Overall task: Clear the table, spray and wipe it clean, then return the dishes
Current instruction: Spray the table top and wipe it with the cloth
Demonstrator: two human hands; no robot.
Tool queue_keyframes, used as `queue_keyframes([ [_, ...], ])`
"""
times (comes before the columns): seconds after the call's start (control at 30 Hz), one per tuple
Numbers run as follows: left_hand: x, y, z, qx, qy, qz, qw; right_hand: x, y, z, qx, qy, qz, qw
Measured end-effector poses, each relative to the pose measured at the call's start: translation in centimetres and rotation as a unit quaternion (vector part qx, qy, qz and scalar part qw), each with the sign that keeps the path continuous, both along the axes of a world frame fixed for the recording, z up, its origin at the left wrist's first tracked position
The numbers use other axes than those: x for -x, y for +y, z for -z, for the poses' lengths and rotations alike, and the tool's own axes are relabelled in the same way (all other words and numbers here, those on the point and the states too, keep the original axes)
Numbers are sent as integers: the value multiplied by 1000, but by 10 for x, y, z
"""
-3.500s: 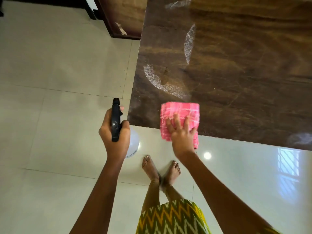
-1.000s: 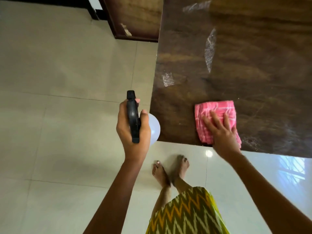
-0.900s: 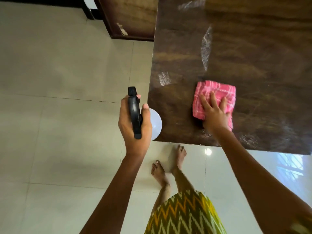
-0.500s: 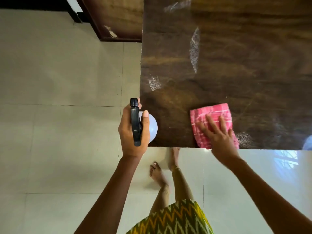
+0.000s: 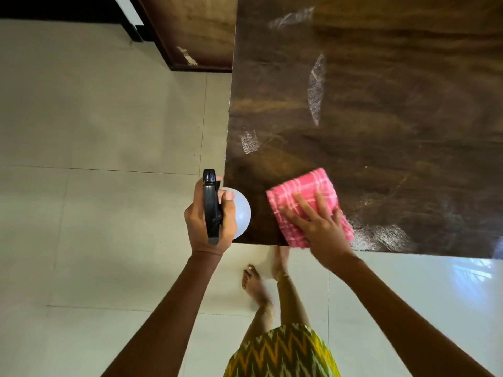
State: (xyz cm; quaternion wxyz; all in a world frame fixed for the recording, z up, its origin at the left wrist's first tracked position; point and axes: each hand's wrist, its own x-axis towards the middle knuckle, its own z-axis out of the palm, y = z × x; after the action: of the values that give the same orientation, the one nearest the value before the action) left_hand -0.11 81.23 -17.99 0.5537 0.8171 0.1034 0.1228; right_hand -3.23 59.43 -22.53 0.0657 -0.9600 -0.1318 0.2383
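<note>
Floor (image 5: pixel 95 118): large pale cream tiles, glossy, thin grout lines. Window reflection (image 5: pixel 468 273): bluish barred glare on the tiles, lower right. Wooden panel (image 5: pixel 196 28): brown grain, dark frame, chipped patch, upper left.

Glossy wood table (image 5: pixel 381 131) (cloth (image 5: pixel 299 191) woven)

Your table (image 5: pixel 381 131) is dark brown wood grain with lighter amber bands, marked by whitish smears (image 5: pixel 316 88) toward 12 o'clock and 4 o'clock. The cloth (image 5: pixel 302 191) at its 6 o'clock edge is bright pink crossed by a white check. At the cloth's 9 o'clock, the spray bottle (image 5: pixel 211 205) has a black head over a pale bluish-white body. The floor (image 5: pixel 95 118) is cream tile with thin dark joints. Your garment (image 5: pixel 280 352) carries yellow, green, orange and white zigzags.
</note>
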Motion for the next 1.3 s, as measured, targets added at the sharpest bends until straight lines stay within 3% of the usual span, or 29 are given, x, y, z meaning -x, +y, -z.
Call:
queue_keyframes([
  [0.13,2,-3,2,4,-3,-3,1000,-29,-51,-7,40,37,138,989],
  [0.27,-1,-6,6,45,28,-51,997,-122,-10,-8,35,38,259,964],
  [0.37,0,-5,6,43,33,-58,997,-149,51,-5,36,19,132,990],
  [0.47,-1,-4,4,21,35,-44,998,-112,80,-8,7,11,-33,999],
  [0.53,0,-3,5,14,39,-35,999,-78,59,-7,16,22,-83,996],
  [0.6,0,-3,5,24,44,-42,998,-56,17,-8,41,34,-71,996],
  [0.7,0,-6,0,46,46,-41,997,-67,-27,-13,77,33,32,996],
  [0.83,0,-8,1,69,51,-57,995,-145,12,-9,56,44,167,983],
  [0.9,-1,-7,3,64,61,-66,994,-173,56,-8,43,40,127,990],
  [1.0,-1,-7,1,32,61,-64,996,-163,102,-11,12,27,-35,999],
  [1.1,0,-6,-1,32,43,-45,998,-119,79,-9,24,28,-154,987],
  [1.17,0,-6,0,35,45,-34,998,-96,36,-7,49,34,-144,988],
  [1.3,-1,-9,0,80,50,-51,994,-113,-10,-14,85,32,12,996],
])
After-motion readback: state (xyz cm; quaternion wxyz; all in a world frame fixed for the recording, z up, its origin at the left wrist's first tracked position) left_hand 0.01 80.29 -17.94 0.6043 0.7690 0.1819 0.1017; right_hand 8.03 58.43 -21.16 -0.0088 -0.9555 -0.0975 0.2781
